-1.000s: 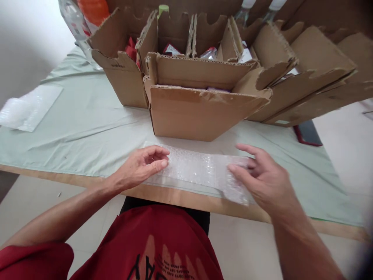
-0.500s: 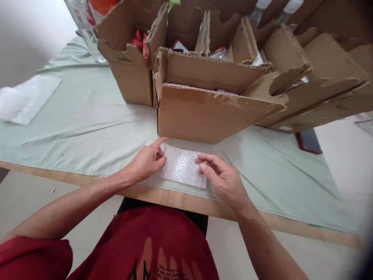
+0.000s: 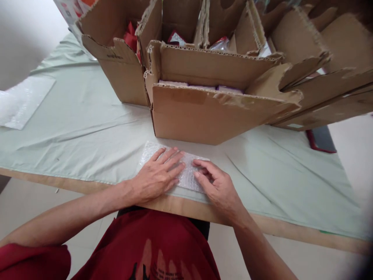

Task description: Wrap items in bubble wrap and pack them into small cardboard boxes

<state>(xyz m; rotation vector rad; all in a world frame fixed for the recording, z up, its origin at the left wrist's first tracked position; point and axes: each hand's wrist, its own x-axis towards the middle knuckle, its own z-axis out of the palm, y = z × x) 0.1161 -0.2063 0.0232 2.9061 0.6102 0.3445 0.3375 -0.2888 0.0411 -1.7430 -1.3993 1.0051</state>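
A folded piece of clear bubble wrap [image 3: 189, 177] lies on the cloth near the table's front edge. My left hand [image 3: 159, 173] rests flat across its left and middle part, palm down and fingers stretched. At the right end of the wrap is my right hand [image 3: 217, 186], its fingers bent and a gap showing between thumb and forefinger. Those fingertips are over or touching the wrap; I cannot make out anything gripped between them. Part of the wrap is hidden under both hands.
Just beyond the wrap stands a cardboard bin [image 3: 201, 116] holding several flat packs. More cardboard bins [image 3: 122, 74] stand behind it, some with red items inside. Another bubble wrap sheet [image 3: 27, 99] lies at far left. A dark red-edged object [image 3: 322, 139] is at right.
My left hand has flattened from a curled pose and moved right onto the wrap. My right hand stays at the wrap's right end. The view has shifted slightly.
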